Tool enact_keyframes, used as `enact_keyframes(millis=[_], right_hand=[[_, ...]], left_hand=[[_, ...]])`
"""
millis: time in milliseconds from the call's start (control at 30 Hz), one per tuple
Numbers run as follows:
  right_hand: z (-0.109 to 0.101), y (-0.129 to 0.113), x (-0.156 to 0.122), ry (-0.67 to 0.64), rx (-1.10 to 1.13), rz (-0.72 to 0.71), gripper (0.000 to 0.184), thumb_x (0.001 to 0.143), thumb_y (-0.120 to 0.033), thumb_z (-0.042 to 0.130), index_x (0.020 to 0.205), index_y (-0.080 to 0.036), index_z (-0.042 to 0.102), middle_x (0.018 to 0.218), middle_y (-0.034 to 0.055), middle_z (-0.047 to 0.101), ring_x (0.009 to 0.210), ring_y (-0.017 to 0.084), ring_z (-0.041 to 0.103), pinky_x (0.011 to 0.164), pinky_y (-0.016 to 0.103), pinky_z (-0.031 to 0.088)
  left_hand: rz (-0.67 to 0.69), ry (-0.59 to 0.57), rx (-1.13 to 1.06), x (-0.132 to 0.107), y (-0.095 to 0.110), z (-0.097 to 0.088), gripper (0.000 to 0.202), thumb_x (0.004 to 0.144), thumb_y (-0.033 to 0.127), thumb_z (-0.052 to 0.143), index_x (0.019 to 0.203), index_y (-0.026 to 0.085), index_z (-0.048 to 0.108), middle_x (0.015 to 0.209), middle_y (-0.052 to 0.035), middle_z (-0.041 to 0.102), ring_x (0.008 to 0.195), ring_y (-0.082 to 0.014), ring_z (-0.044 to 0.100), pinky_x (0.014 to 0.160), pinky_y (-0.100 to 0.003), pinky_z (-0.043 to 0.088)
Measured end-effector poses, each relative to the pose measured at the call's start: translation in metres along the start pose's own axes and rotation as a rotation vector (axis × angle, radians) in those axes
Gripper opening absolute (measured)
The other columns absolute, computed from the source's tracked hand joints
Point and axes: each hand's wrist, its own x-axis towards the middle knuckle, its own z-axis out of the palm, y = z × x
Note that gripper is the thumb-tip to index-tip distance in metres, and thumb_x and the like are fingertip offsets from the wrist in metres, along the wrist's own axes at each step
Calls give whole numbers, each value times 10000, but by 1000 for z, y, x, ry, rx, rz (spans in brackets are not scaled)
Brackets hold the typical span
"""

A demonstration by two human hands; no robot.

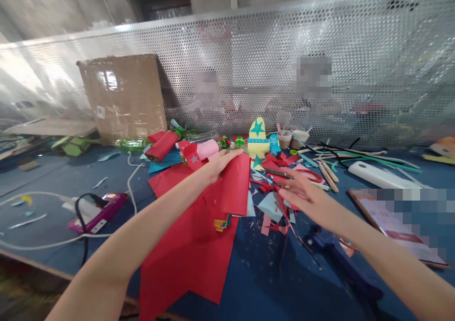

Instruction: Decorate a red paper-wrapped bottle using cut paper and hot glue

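My left hand (219, 165) lies around the upper side of a bottle wrapped in red paper (236, 188), gripping it. A green bottle neck (240, 142) shows just behind it. Large red paper sheets (188, 245) spread beneath and to the left. My right hand (300, 188) reaches over paper scraps with its fingers apart and nothing clearly held. Close to its fingertips lie scissors (310, 174) with red handles. Thin dark-red ribbon strands (284, 209) trail below that hand. Pale blue scraps (270, 206) lie between the two hands.
A blue glue gun (346, 264) and a phone (398, 226) are at right, near a white long tool (386, 176). At left sits a purple power strip (97, 213) with cords. Behind stand a yellow star-decorated piece (258, 145), cardboard (122, 96) and a perforated metal screen (256, 65).
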Motion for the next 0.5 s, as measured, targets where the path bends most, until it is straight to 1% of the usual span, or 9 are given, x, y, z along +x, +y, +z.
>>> enact_keyframes(millis=[67,133,200,233,300,367,500], right_hand=[[-14,-1,3,131,-96,-26,641,779,-535,544,1313,-210,403,1216,153,606,1148,280,577,932,460,486],[-27,1,6,226,-195,-45,549,783,-516,523,1229,-198,484,1147,146,652,1084,282,617,897,448,506],[-37,4,10,238,-320,-55,425,803,-491,487,1109,-209,573,1061,116,700,1010,270,656,863,423,521],[-40,5,11,223,-377,-56,370,812,-477,473,1040,-219,607,1020,98,718,965,261,674,845,410,528],[-45,10,14,208,-449,-49,287,811,-440,480,910,-228,647,941,72,741,873,252,697,803,396,538],[-46,15,17,206,-485,-36,222,791,-391,511,828,-229,658,870,61,750,806,256,705,763,396,544],[-47,24,20,169,-551,-35,178,785,-328,532,812,-226,676,827,53,756,792,258,709,722,383,544]], left_hand=[[-5,-20,116,6,-2,-15,452,710,540,626,982,179,640,973,-88,708,843,-216,669,713,-300,530],[-23,-24,271,11,-3,-27,442,693,541,643,942,175,662,962,-91,712,880,-248,665,729,-313,520],[-46,26,456,17,-2,-36,486,647,576,667,877,149,671,953,-126,708,940,-325,644,748,-356,502],[-55,55,541,19,-2,-39,515,628,586,674,892,144,667,993,-138,701,991,-359,623,776,-374,489],[-71,88,689,25,-1,-40,604,612,617,664,978,137,649,1116,-165,669,1075,-400,578,839,-408,459],[-79,84,805,29,-2,-36,674,625,643,634,1069,136,620,1230,-182,617,1138,-404,545,900,-421,424],[-62,18,950,35,-7,-25,727,674,668,576,1130,102,597,1310,-226,553,1181,-398,524,952,-425,389]])
